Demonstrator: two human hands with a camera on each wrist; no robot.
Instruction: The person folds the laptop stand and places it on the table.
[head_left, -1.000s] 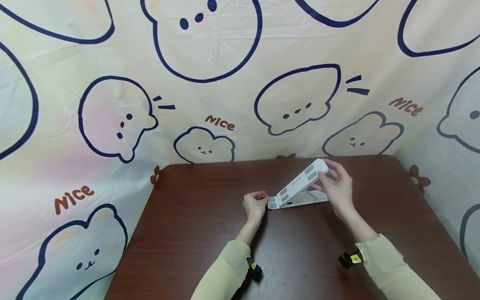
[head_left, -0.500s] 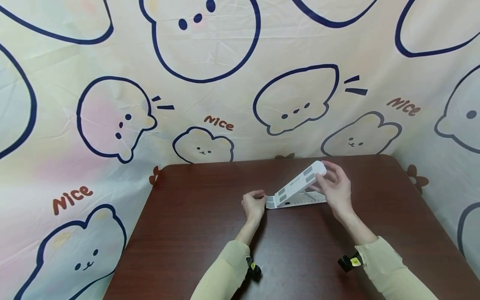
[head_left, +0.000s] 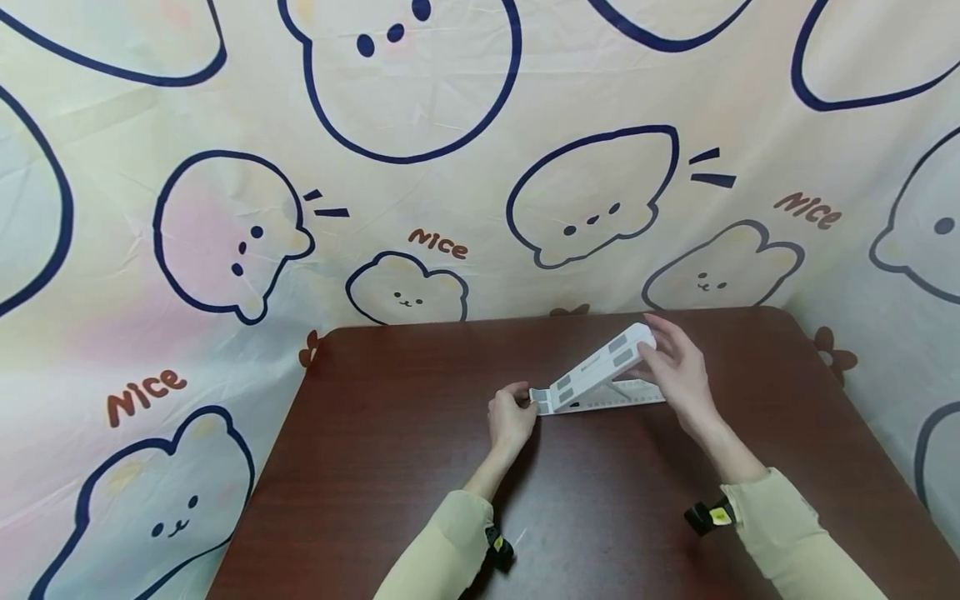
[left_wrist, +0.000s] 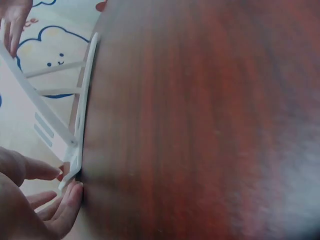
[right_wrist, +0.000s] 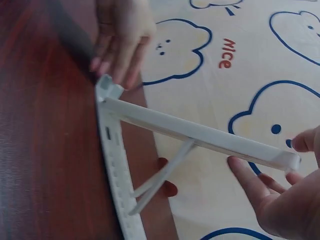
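A person's 2 hands hold a white stand (head_left: 600, 367) on the far part of a dark reddish-brown table (head_left: 420, 467), right of its middle. The left hand (head_left: 512, 419) pinches the hinged end between thumb and fingers. The right hand (head_left: 678, 375) grasps the raised end of the slanted panel (right_wrist: 210, 135), thumb on 1 face and fingers on the other. The slotted base (right_wrist: 114, 150) lies along the table, and 2 thin struts (right_wrist: 162, 177) span the gap beneath the panel.

From the head, the panel hides part of the base, and the right hand stands in front of the base's right end. The left wrist view cuts off the right hand at the upper left corner.

Behind the table and along its sides hangs a pale cloth (head_left: 450, 83) with blue-outlined cartoon figures, brown flowers and the word "Nice". Each light green sleeve (head_left: 438, 546) has a black device (head_left: 500, 550) at the cuff.
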